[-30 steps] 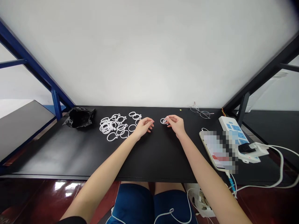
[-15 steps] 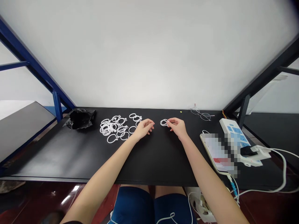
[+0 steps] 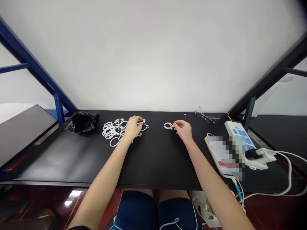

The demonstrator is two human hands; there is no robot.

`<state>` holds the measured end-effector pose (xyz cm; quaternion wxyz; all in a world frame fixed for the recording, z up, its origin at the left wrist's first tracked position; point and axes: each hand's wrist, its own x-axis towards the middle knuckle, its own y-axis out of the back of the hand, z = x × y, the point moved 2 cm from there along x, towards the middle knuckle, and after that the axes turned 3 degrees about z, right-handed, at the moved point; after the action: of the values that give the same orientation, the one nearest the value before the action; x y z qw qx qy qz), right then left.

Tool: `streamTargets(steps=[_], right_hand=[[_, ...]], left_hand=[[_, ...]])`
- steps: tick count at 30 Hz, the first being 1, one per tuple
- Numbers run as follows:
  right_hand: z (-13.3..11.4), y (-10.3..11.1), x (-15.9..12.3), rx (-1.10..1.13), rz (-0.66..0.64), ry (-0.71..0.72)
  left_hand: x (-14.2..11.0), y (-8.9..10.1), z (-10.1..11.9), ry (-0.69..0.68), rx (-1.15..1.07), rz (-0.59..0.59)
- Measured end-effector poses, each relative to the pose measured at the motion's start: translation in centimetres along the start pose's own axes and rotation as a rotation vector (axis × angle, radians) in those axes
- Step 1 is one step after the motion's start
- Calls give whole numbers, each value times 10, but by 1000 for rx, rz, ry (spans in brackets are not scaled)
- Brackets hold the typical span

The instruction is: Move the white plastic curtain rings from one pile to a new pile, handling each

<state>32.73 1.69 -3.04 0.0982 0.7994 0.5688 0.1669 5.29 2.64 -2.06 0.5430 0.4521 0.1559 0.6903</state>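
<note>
White plastic curtain rings [image 3: 114, 142], each with a small eyelet, lie in a loose pile on the black tabletop [image 3: 158, 159]. My left hand [image 3: 133, 127] is over the right side of this pile, covering some of the rings. Its thumb and forefinger are curled down with a small gap between them, close to a ring [image 3: 145, 127]; the other fingers are hidden. Out to the right, my right hand [image 3: 183, 130] pinches a few stacked curtain rings [image 3: 168, 126] by their eyelet end, just above the table; their exact number is unclear.
An open black plastic bag [image 3: 82, 122] stands at the back left. To the right are eyeglasses [image 3: 206, 117], a phone [image 3: 223, 159] with a cable, and a white power strip [image 3: 241, 135] with plugs. A wall [image 3: 153, 64] rises behind the table.
My left hand has moved left, from the middle of the table onto the ring pile. My right hand stays nearly in place, with the held rings turned slightly.
</note>
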Motion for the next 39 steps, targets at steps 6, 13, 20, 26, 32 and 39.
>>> streamTargets(steps=[6, 13, 20, 26, 32, 39], right_hand=[[-4, 1, -2, 1, 4, 30], [-3, 1, -2, 15, 12, 41], [-5, 0, -2, 19, 20, 63], [-3, 0, -2, 13, 22, 76], [-6, -3, -4, 60, 11, 98], [-30, -21, -27, 316, -341, 125]], left_hand=[[-3, -8, -6, 63, 104, -157], [-3, -3, -1, 109, 107, -230], [-2, 4, 5, 141, 137, -277], [-1, 19, 20, 192, 97, 17], [-6, 8, 34, 181, -354, 40], [-22, -24, 57, 187, -803, -406]])
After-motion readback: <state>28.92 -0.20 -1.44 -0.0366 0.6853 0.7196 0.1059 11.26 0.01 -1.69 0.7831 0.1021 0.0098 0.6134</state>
